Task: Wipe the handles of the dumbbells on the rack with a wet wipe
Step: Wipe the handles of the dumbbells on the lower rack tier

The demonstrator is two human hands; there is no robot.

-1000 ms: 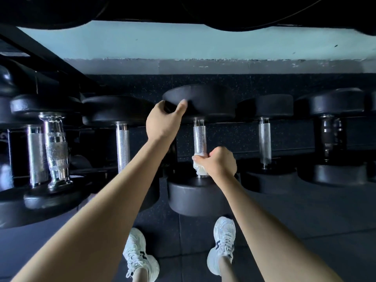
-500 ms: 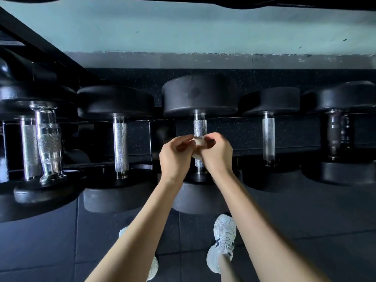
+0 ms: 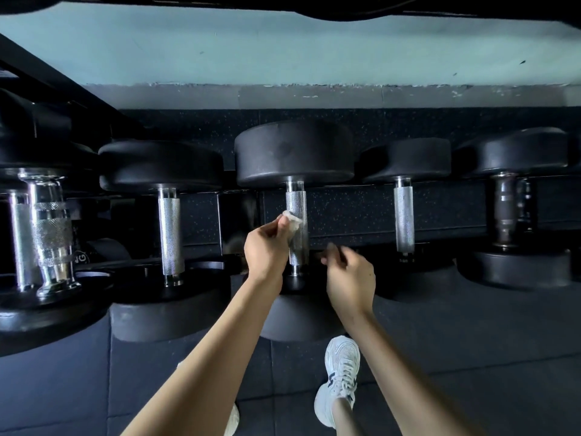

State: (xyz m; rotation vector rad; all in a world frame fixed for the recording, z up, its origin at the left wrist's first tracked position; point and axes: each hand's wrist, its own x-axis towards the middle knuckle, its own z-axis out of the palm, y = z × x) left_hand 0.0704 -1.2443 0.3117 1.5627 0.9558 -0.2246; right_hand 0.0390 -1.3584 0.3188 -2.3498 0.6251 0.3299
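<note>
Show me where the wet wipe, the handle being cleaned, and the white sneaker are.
wet wipe [image 3: 290,219], head view, on its crumpled top edge.
middle handle [image 3: 297,202], head view, on the knurled upper part.
white sneaker [image 3: 341,369], head view, on the laces.

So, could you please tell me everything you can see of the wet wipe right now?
The wet wipe is a small, crumpled, white, slightly translucent wad, pinched in the fingertips of the left hand. It sits beside the left of the knurled silver handle of the middle dumbbell, partway along the handle; whether it touches the metal cannot be told. Most of it is bunched and partly hidden by the fingers. The right hand, lower and to the right, does not touch it.
</note>
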